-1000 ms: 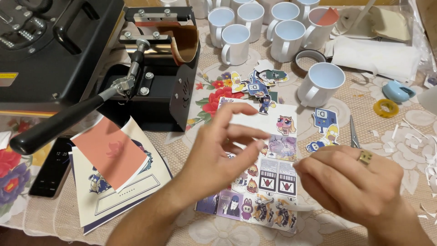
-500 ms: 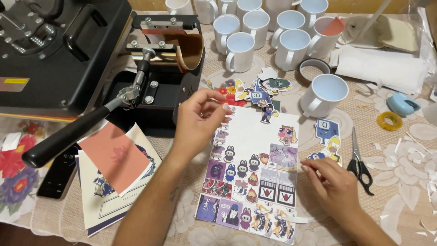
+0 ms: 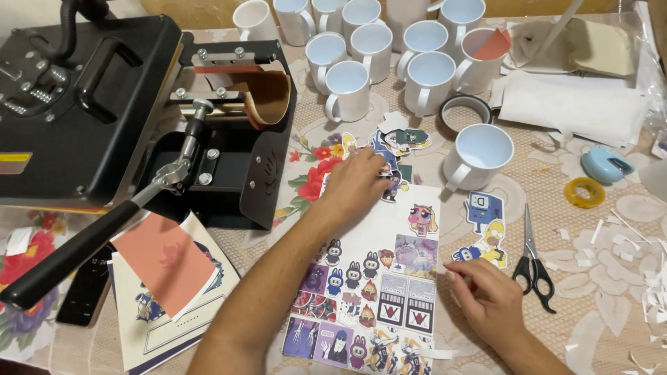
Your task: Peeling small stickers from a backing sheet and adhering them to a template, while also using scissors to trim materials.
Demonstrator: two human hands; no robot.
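At frame centre, the left hand (image 3: 358,182) is reaching across the printed sheet (image 3: 375,278) of cartoon pictures, its fingers curled and closing on the small cut-out stickers (image 3: 397,142) piled just above the sheet's top edge; whether one is already pinched I cannot tell. Lower right, the right hand (image 3: 486,298) is resting loosely curled at the sheet's right edge, steadying it, holding nothing visible. The step seems to be sorting cut pieces. The next move would call for lifting one sticker cleanly without dragging its neighbours. Scissors (image 3: 533,267) are lying to the right on the desk (image 3: 611,278); white mugs (image 3: 389,55) are standing along the top, beside the black press (image 3: 229,153).
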